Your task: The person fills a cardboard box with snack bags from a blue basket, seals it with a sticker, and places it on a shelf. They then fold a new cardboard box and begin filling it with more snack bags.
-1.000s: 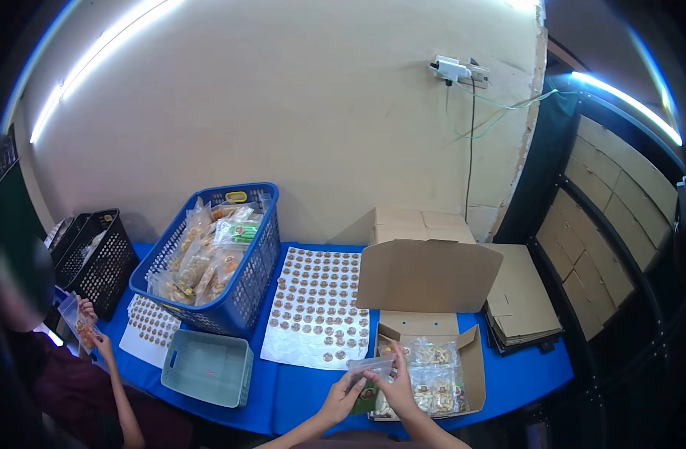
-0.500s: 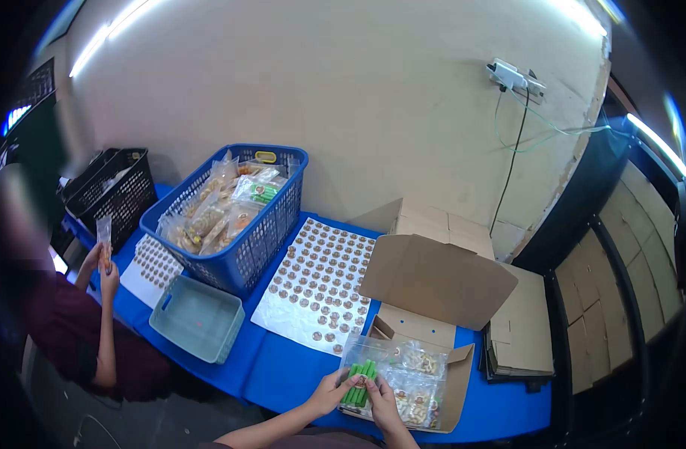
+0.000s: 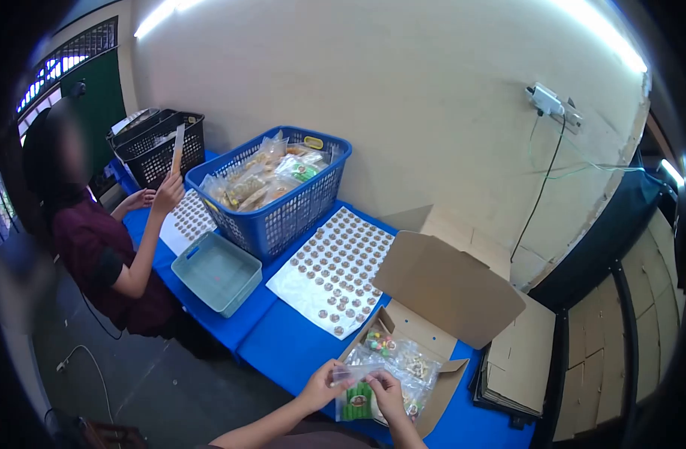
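Note:
My left hand is closed on the left top edge of a clear plastic bag. My right hand pinches the same bag's top at its right side. Green sticks with a round brown label show in the bag's lower part. Below and behind my hands lies an open cardboard box holding clear packets, one with colourful pieces and others with pale pieces. The raised box lid stands behind.
Sheets of round stickers lie left of the box, near a blue basket of packets and a grey-green tray. Flat cardboard is stacked right. A co-worker at left holds a narrow packet.
My hands have moved from the green sticks to the bag's top edge, and the bag hangs lower. The packet with colourful pieces now shows. The view has turned left; the co-worker's packet is raised.

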A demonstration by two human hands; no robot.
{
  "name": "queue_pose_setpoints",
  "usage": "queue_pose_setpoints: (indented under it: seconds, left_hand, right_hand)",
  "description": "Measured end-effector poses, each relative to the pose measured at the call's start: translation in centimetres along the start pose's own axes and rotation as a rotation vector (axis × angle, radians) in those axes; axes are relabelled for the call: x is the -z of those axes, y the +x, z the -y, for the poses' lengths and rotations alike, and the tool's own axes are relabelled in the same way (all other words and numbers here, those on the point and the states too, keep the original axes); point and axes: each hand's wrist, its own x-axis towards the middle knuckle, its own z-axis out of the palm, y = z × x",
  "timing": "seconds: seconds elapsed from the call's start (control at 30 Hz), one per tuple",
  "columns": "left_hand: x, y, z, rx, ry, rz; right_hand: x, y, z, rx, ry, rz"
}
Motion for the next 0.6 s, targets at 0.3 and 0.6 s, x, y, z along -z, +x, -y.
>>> queue_pose_setpoints:
  seconds: [0.3, 0.6]
  left_hand:
    - [1.8, 2.2, -0.2, 0.062, 0.14, 0.291]
    - [6.3, 7.1, -1.5, -0.091, 0.097, 0.247]
  right_hand:
    - [-0.1, -1.1, 0.4, 0.102, -0.128, -0.036]
    - [0.1, -0.6, 0.3, 0.068, -0.007, -0.631]
